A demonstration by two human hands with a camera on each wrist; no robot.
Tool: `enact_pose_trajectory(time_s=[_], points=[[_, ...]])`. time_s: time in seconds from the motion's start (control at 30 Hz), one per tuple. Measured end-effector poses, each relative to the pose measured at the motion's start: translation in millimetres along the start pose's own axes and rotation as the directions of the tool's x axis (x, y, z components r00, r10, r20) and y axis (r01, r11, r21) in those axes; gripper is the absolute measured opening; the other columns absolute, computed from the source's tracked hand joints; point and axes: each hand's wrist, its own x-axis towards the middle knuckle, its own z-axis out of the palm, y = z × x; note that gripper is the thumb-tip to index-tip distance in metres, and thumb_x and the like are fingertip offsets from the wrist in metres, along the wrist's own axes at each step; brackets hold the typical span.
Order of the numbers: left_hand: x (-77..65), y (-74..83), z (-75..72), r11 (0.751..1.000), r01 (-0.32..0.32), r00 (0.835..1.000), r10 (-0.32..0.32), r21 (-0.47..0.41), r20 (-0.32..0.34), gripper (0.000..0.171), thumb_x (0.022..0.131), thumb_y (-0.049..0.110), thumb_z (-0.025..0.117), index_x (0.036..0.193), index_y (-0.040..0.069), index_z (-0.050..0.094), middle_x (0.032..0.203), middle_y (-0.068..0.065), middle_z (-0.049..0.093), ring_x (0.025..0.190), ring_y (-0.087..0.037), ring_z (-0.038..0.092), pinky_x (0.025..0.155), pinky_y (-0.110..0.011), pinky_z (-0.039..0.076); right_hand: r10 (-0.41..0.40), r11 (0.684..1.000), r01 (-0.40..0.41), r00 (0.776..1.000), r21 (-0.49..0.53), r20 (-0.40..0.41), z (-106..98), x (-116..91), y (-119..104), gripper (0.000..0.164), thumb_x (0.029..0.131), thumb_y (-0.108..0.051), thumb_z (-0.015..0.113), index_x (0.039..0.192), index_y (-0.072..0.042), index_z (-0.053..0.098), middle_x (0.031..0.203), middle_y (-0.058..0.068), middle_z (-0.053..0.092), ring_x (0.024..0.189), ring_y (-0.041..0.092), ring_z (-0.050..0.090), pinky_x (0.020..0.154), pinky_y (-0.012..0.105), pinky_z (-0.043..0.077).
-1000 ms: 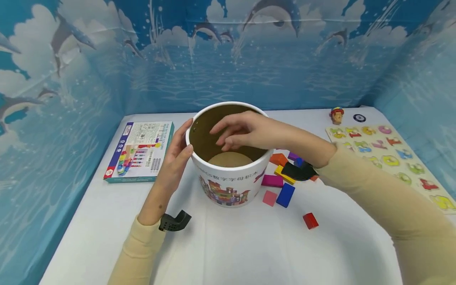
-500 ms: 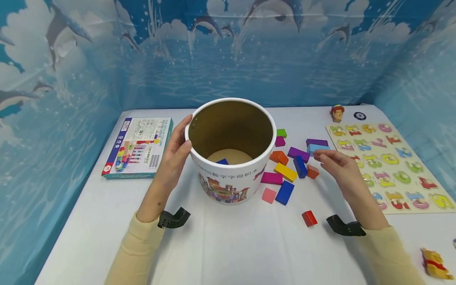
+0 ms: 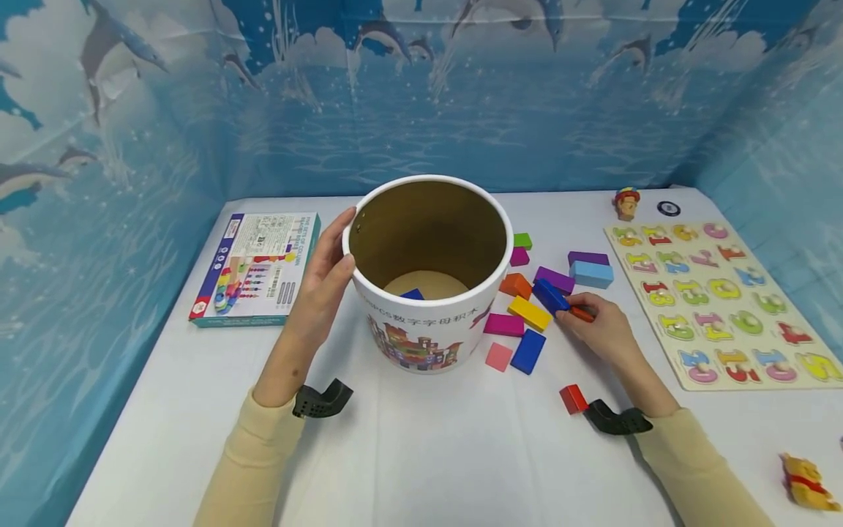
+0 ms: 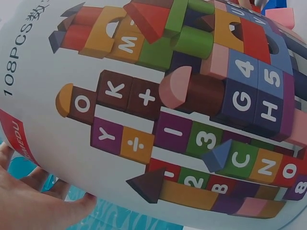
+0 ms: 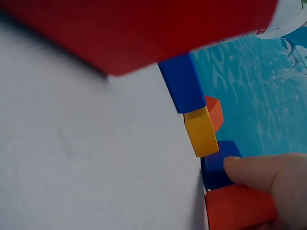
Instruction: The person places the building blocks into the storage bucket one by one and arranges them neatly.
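My left hand (image 3: pixel 324 282) holds the left side of a white bucket (image 3: pixel 421 333), its thumb and fingers spread around the outer wall at the rim. Toy-block pictures cover the wall in the left wrist view. One blue block (image 3: pixel 413 294) lies inside on the bottom. Over among the loose blocks, my right hand (image 3: pixel 602 329) pinches the near end of a dark blue block (image 3: pixel 550 296); the thumb presses its side in the right wrist view. An orange block (image 3: pixel 582 313) sits under the same fingers. Beside them lie a yellow block (image 3: pixel 530 314) and a purple block (image 3: pixel 555 280).
A flat boxed toy (image 3: pixel 257 267) lies left of the bucket. At right is a number puzzle board (image 3: pixel 668 329). A red block (image 3: pixel 574 399) rests near the right wrist strap, and a light blue block (image 3: pixel 592 274) sits farther back. A bear figure (image 3: pixel 808 481) lies at front right.
My right hand came out of the bucket, passed by the light blue block, then moved left to the dark blue block, which has turned. A blue block now shows inside the bucket.
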Motion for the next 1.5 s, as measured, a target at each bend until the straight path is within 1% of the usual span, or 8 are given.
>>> enact_pose_trajectory(time_s=[0.2, 0.43, 0.53, 0.63, 0.77, 0.87, 1.1, 1.5], points=[[0.7, -0.5, -0.1, 1.000, -0.007, 1.000, 0.007, 0.000, 0.009, 0.066, 0.086, 0.037, 0.055, 0.140, 0.016, 0.024, 0.143, 0.001, 0.025, 0.131, -0.020, 0.021, 0.104, -0.052, 0.016, 0.079, 0.993, -0.074, 0.996, 0.090, -0.048, -2.3, 1.6, 0.1, 0.046, 0.088, -0.041, 0.049, 0.114, -0.003, 0.050, 0.105, 0.017, 0.053, 0.093, 0.027, 0.047, 0.064, 0.013, 0.044], [0.1, -0.1, -0.2, 1.000, -0.007, 1.000, 0.007, 0.006, 0.002, 0.064, 0.087, 0.036, 0.055, 0.140, 0.016, 0.025, 0.143, 0.001, 0.026, 0.131, -0.021, 0.021, 0.105, -0.052, 0.015, 0.077, 0.982, -0.055, 0.990, 0.179, -0.119, -10.1, 36.4, 44.6, 0.051, 0.080, -0.057, 0.050, 0.114, -0.019, 0.052, 0.098, 0.001, 0.059, 0.085, 0.016, 0.055, 0.060, 0.014, 0.048], [0.5, 0.1, -0.1, 1.000, -0.007, 1.000, 0.007, 0.016, 0.001, 0.065, 0.086, 0.037, 0.055, 0.140, 0.015, 0.026, 0.143, 0.001, 0.026, 0.131, -0.022, 0.022, 0.105, -0.052, 0.015, 0.001, 0.955, 0.030, 0.994, 0.294, -0.107, -39.9, 22.0, -10.4, 0.042, 0.084, -0.045, 0.053, 0.115, -0.016, 0.053, 0.093, -0.003, 0.063, 0.080, 0.012, 0.059, 0.061, 0.016, 0.048], [1.2, 0.6, 0.5, 1.000, -0.011, 1.000, 0.011, 0.022, 0.003, 0.066, 0.086, 0.038, 0.055, 0.140, 0.016, 0.026, 0.143, 0.000, 0.026, 0.131, -0.022, 0.022, 0.104, -0.053, 0.015, -0.132, 0.857, 0.157, 0.987, 0.491, -0.086, -70.7, -0.6, -87.0, 0.030, 0.088, -0.026, 0.054, 0.112, -0.008, 0.055, 0.088, -0.002, 0.064, 0.073, 0.011, 0.062, 0.063, 0.017, 0.049], [1.5, 0.6, 0.7, 1.000, -0.013, 1.000, 0.013, 0.020, 0.006, 0.067, 0.085, 0.039, 0.055, 0.140, 0.016, 0.025, 0.143, 0.000, 0.025, 0.131, -0.022, 0.022, 0.104, -0.053, 0.015, -0.331, 0.599, 0.262, 0.942, 0.757, -0.064, -88.0, -5.2, -147.0, 0.024, 0.088, -0.007, 0.052, 0.111, 0.000, 0.055, 0.086, 0.008, 0.063, 0.069, 0.016, 0.064, 0.065, 0.020, 0.052], [1.0, -0.2, 0.5, 1.000, -0.013, 1.000, 0.012, 0.014, 0.011, 0.066, 0.086, 0.038, 0.055, 0.140, 0.016, 0.025, 0.144, -0.001, 0.025, 0.131, -0.021, 0.022, 0.104, -0.052, 0.015, -0.425, 0.513, 0.231, 0.905, 0.827, 0.011, -87.4, 2.2, -178.9, 0.025, 0.089, -0.005, 0.049, 0.114, 0.000, 0.054, 0.090, 0.013, 0.061, 0.071, 0.019, 0.063, 0.068, 0.024, 0.052], [-0.9, -0.8, -0.9, 1.000, -0.010, 1.000, 0.010, 0.018, 0.006, 0.065, 0.086, 0.038, 0.054, 0.140, 0.016, 0.025, 0.144, 0.002, 0.024, 0.132, -0.017, 0.020, 0.105, -0.050, 0.016, -0.402, 0.743, 0.093, 0.854, 0.663, 0.331, -56.9, 29.0, -241.3, 0.030, 0.088, -0.019, 0.055, 0.114, -0.004, 0.051, 0.097, 0.017, 0.061, 0.078, 0.027, 0.064, 0.074, 0.032, 0.052], [-1.9, 1.6, 0.6, 0.999, 0.021, 1.000, -0.021, 0.040, 0.000, 0.069, 0.084, 0.043, 0.055, 0.141, 0.018, 0.024, 0.144, 0.004, 0.025, 0.131, -0.018, 0.022, 0.105, -0.045, 0.021, -0.312, 0.949, 0.158, 0.618, 0.275, 0.722, -7.9, 52.8, -271.0, 0.021, 0.090, -0.007, 0.050, 0.109, -0.002, 0.048, 0.093, 0.016, 0.063, 0.080, 0.024, 0.065, 0.073, 0.034, 0.052]])
